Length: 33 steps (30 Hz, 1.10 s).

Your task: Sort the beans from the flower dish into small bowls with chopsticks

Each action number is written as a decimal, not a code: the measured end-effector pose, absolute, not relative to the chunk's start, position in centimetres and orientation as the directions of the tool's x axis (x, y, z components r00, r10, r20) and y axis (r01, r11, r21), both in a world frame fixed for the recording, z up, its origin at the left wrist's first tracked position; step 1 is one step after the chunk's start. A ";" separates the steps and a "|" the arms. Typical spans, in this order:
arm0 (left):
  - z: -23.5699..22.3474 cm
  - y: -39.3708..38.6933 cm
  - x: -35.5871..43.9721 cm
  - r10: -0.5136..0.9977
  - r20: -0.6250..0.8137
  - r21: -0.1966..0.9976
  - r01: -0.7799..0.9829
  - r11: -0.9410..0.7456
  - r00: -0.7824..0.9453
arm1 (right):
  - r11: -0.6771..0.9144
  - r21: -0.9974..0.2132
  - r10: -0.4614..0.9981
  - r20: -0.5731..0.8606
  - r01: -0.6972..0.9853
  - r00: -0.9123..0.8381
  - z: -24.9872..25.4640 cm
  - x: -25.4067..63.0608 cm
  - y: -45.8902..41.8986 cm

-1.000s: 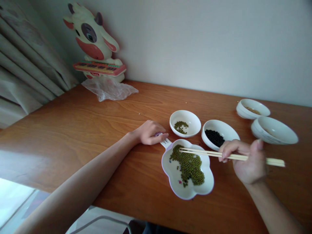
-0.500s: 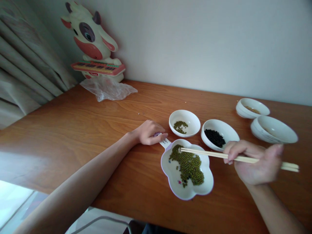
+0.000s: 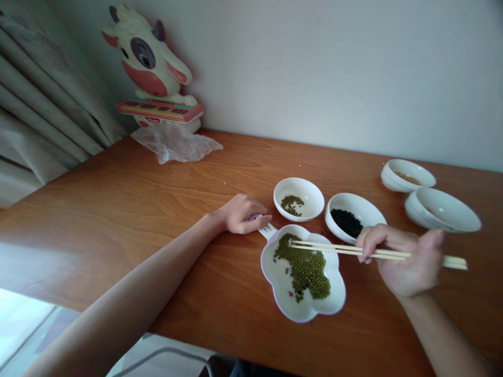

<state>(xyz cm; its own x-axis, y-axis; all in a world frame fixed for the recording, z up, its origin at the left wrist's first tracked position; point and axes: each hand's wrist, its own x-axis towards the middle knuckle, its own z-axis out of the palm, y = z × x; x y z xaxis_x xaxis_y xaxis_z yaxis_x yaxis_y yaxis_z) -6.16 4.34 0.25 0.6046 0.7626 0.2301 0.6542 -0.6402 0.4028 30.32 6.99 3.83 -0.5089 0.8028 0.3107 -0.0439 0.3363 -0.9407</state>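
Note:
A flower-shaped white dish (image 3: 283, 293) with a purple rim holds a heap of green beans (image 3: 304, 267). My left hand (image 3: 239, 213) is closed on the dish's short handle (image 3: 266, 229) at its upper left. My right hand (image 3: 401, 259) grips a pair of wooden chopsticks (image 3: 334, 248), whose tips hover over the upper part of the bean heap. Behind the dish, a small white bowl (image 3: 310, 196) holds a few green beans. A second white bowl (image 3: 363, 209) with black beans stands to its right, close to my right fingers.
Two more white bowls (image 3: 406, 173) (image 3: 444, 209) stand at the far right of the wooden table (image 3: 137, 199). A cow-shaped toy (image 3: 153, 68) and a crumpled plastic bag (image 3: 176, 142) sit at the back left by the wall. Curtains (image 3: 39, 104) hang on the left.
My right hand shifted slightly right and back again, the chopstick tips staying over the bean heap. My left hand has not moved.

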 end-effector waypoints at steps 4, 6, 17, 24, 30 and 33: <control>0.3 4.3 -6.2 0.765 0.229 0.403 0.657 -0.637 0.601 | 0.335 -0.941 0.809 0.311 -0.043 -0.499 3.8 30.2 7.0; 0.3 4.2 -6.2 0.766 0.228 0.407 0.655 -0.636 0.601 | 0.343 -0.938 0.815 0.321 -0.046 -0.482 3.7 30.2 7.0; 0.3 4.3 -6.2 0.763 0.230 0.414 0.648 -0.639 0.605 | 0.379 -0.918 0.828 0.392 -0.115 -0.400 3.5 30.4 6.8; 0.3 4.3 -6.2 0.761 0.238 0.411 0.647 -0.642 0.604 | 0.494 -0.842 0.836 0.528 -0.215 -0.148 4.4 30.9 7.8; 0.2 4.4 -6.2 0.759 0.236 0.413 0.644 -0.644 0.607 | 0.513 -0.822 0.850 0.527 -0.246 0.011 4.1 30.9 9.4; 0.2 4.3 -6.2 0.760 0.234 0.420 0.642 -0.641 0.606 | 0.510 -0.817 0.853 0.521 -0.270 0.037 3.8 30.8 9.9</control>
